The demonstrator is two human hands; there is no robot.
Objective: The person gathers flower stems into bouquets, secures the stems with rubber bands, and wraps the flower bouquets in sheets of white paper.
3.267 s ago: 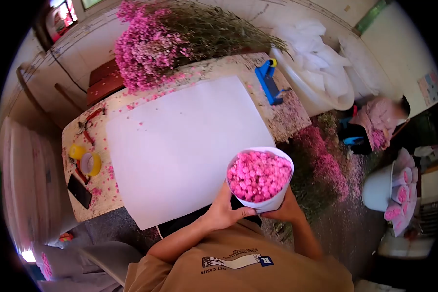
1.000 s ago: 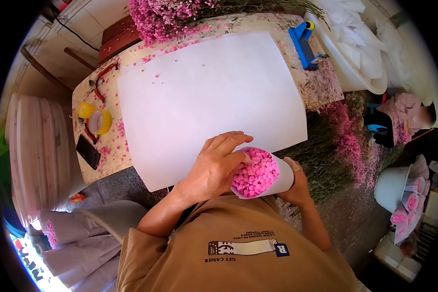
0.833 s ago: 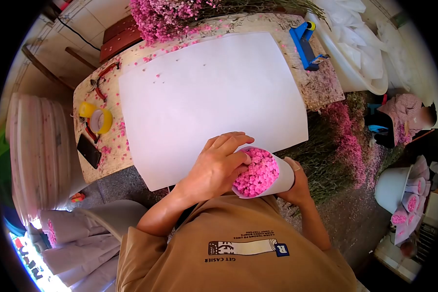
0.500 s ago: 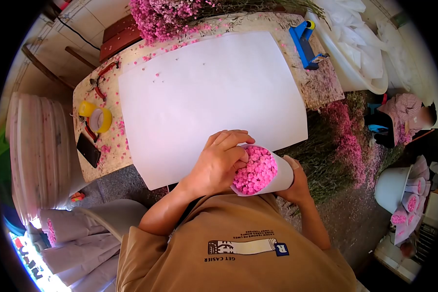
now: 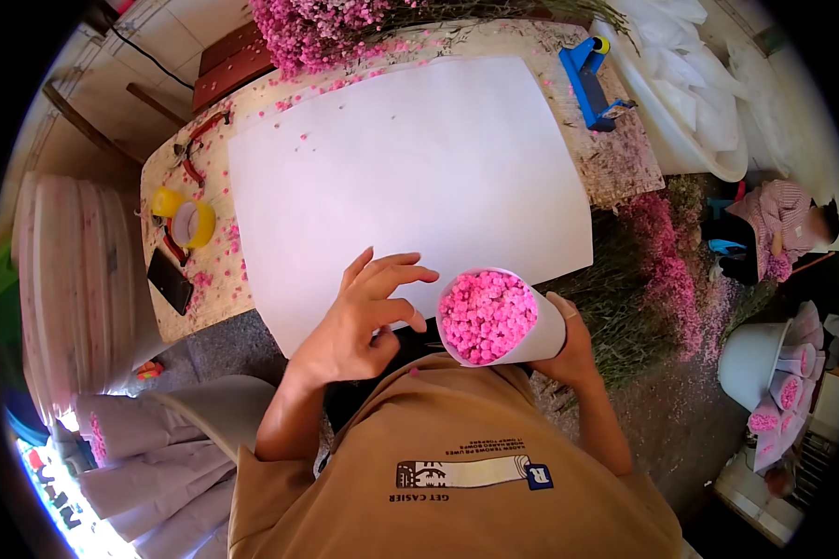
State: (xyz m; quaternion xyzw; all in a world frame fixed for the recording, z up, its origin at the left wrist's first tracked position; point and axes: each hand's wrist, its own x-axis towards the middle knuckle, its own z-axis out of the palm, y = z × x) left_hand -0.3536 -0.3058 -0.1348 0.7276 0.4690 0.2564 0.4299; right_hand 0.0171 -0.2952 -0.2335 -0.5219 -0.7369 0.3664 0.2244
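A white paper cone (image 5: 543,334) packed with pink flowers (image 5: 487,317) lies tilted in front of my shirt, its opening turned to the left. My right hand (image 5: 569,349) is wrapped round the cone's lower end, with the fingers partly hidden behind it. Just left of the opening, my left hand (image 5: 368,317) hangs in the air with its fingers bent and apart, touching nothing. Beyond both hands a large white sheet (image 5: 401,177) is spread over the table (image 5: 615,168).
A blue tape dispenser (image 5: 587,86), yellow tape rolls (image 5: 193,224), a phone (image 5: 170,280) and red-handled cutters (image 5: 192,154) lie on the table. Flower stems (image 5: 615,298) are heaped at the right. A person (image 5: 783,219) sits beyond, near a bucket of wrapped bunches (image 5: 751,359).
My left hand has come away from the flowers, moving left, and its fingers have spread. My right hand keeps its hold on the cone, whose opening has shifted slightly left and up.
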